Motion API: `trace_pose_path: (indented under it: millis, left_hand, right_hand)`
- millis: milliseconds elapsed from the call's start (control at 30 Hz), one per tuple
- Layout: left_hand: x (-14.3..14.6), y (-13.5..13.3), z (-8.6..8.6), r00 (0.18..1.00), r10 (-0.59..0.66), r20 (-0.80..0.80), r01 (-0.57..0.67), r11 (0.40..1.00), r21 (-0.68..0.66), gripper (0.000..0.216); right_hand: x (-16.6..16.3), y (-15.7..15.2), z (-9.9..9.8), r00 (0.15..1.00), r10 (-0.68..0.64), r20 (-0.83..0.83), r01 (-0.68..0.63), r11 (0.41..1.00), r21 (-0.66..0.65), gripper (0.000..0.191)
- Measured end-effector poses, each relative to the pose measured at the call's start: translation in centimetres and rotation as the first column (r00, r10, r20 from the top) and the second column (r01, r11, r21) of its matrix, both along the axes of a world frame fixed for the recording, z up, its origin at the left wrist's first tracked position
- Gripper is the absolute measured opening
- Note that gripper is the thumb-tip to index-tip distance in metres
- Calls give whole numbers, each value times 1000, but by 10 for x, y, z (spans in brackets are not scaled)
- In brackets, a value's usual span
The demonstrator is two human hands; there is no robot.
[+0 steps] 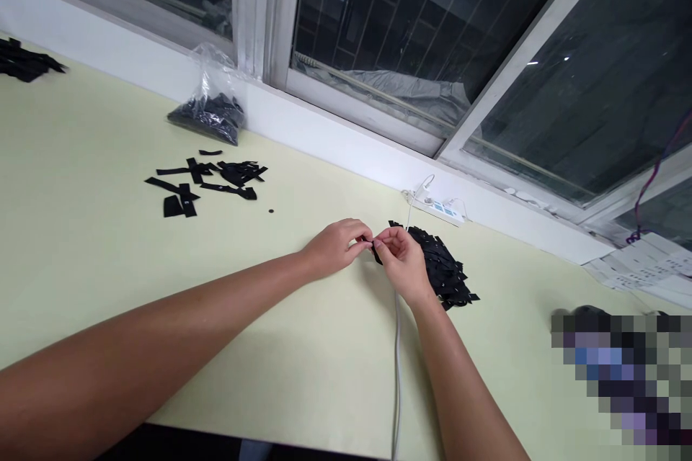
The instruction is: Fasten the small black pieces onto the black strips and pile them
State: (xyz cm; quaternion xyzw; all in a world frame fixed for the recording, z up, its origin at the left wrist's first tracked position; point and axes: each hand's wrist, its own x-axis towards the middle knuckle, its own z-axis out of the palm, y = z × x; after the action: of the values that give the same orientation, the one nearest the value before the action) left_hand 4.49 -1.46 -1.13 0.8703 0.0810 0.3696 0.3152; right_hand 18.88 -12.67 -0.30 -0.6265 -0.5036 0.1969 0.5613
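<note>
My left hand and my right hand meet fingertip to fingertip above the table. Both pinch a small black fabric strip, mostly hidden by the fingers. Right behind my right hand lies a large heap of black fabric strips, several with small pale marks. Farther left a looser group of black strips is spread out, some lying singly. A tiny dark round piece rests between that group and my left hand.
A clear plastic bag with black pieces stands by the wall. A white power strip lies at the table's back, its cable running to the front edge. More black strips lie far left. A blurred-out person is at right.
</note>
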Motion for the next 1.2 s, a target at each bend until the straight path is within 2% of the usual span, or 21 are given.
trace_pose_path:
  millis: [167,467,833,1200]
  left_hand:
    - [1,1,-1,1000,-16,20,15,1000,17,8]
    - [0,2,-4,999,-20,-46,21,999,30,6]
    - [0,-1,0,996,-30,-86,34,998,47,5]
    - [0,-1,1,994,-35,-100,35,999,-7,4]
  right_hand:
    - [-2,-2,2,1000,5,22,-4,1000,-18,22]
    - [-4,-3,3,998,22,59,-21,1000,-22,25]
    - [-4,-3,5,998,32,-47,-34,998,-51,30]
    - [-3,-4,4,997,41,-63,-45,997,-65,32]
